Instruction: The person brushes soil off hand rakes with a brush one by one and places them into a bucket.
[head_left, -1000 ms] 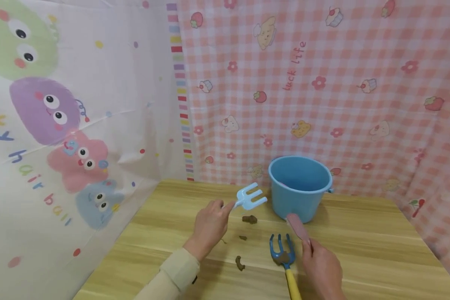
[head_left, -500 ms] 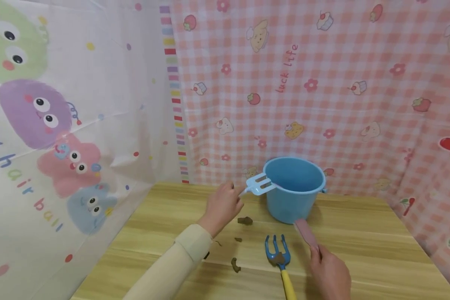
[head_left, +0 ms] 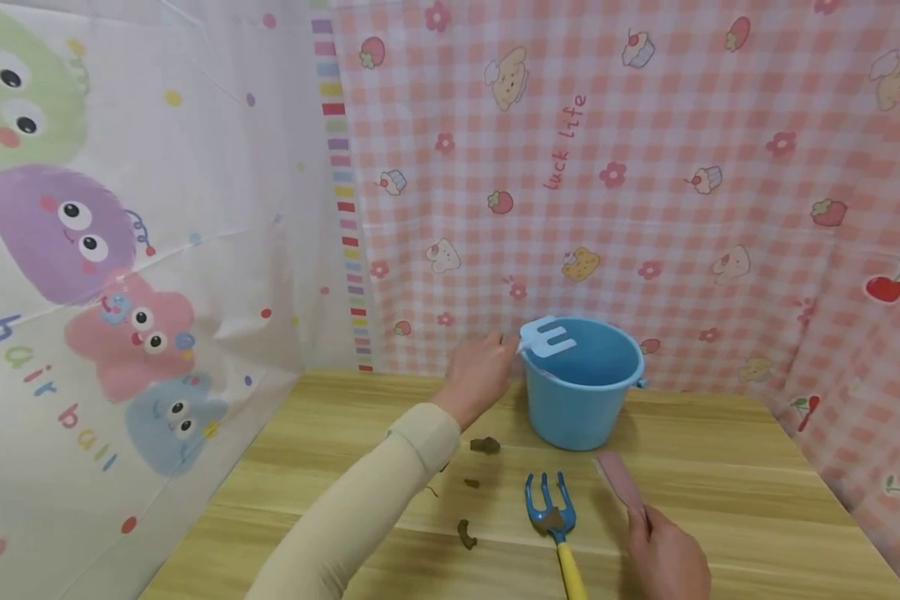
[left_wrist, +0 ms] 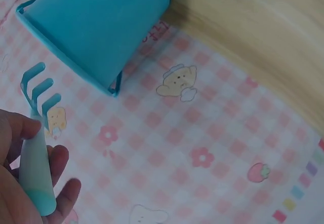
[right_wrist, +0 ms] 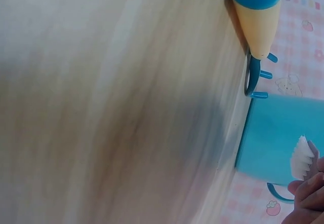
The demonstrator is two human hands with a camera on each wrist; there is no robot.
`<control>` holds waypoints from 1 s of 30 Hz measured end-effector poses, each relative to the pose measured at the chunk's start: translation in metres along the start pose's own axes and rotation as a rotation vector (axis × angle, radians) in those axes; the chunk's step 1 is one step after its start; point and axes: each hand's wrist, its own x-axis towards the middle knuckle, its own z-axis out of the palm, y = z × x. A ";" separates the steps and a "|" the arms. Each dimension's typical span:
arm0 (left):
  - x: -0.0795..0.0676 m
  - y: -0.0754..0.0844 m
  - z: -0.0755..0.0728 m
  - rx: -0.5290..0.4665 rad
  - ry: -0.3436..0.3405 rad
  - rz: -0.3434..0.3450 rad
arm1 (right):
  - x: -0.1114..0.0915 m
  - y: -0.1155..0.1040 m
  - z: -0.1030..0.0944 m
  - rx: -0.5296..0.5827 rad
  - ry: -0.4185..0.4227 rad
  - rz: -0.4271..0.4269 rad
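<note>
My left hand [head_left: 482, 373] grips the pale handle of a small light-blue hand fork [head_left: 547, 337]. The fork's tines overlap the left rim of a blue bucket [head_left: 577, 417] in the head view; the left wrist view shows fingers and thumb around its handle [left_wrist: 36, 168]. In my right hand [head_left: 669, 554] is a pink brush [head_left: 619, 477], its white bristles [right_wrist: 302, 159] showing in the right wrist view. Between the hands lies a blue fork with a yellow handle [head_left: 570, 571], a brown clump [head_left: 551, 520] resting on its head.
Several brown bits lie left of the yellow-handled fork, among them a larger lump [head_left: 485, 446] and a curved piece [head_left: 466, 534]. The wooden table [head_left: 750, 500] meets a pink checked curtain [head_left: 435, 225] behind and a white printed sheet [head_left: 217, 183] at left.
My left hand has carried the light-blue fork up and right, from beside the bucket to over its rim. My right hand with the brush has shifted slightly right and down, away from the bucket.
</note>
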 end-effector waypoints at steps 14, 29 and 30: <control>0.052 0.026 0.015 0.136 -0.091 0.021 | 0.004 0.012 -0.004 -0.026 -0.044 -0.039; 0.079 0.054 0.039 0.135 -0.155 -0.017 | 0.000 0.015 -0.003 -0.042 -0.037 -0.046; 0.079 0.055 0.040 0.134 -0.161 -0.017 | -0.001 0.016 -0.003 -0.042 -0.046 -0.044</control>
